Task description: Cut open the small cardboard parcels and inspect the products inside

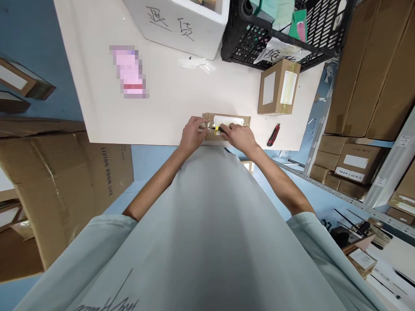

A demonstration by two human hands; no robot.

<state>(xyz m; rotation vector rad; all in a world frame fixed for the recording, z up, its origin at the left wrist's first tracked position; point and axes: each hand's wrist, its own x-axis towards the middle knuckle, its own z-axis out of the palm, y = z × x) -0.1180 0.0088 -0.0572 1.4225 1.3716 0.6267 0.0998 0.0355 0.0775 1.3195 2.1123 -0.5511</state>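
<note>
A small flat cardboard box point(227, 120) with a white label and clear tape lies at the table's front edge. At its left end is my left hand point(193, 133), with fingers closed on the taped edge. My right hand point(239, 136) rests over the right part of the box, its fingers wrapped round a slim yellow and black box cutter point(218, 128). The cutter's dark tip points left, toward my left fingertips, and lies close to the tape. To the right, a red and black utility knife point(274, 134) lies on the table.
A taller taped carton point(279, 87) stands at the table's right. Behind are a white foam box point(181, 28) and a black plastic crate point(246, 43). A pink blurred item point(129, 71) lies left, plastic scraps point(196, 63) near the foam box. Large cartons point(61, 181) stand left.
</note>
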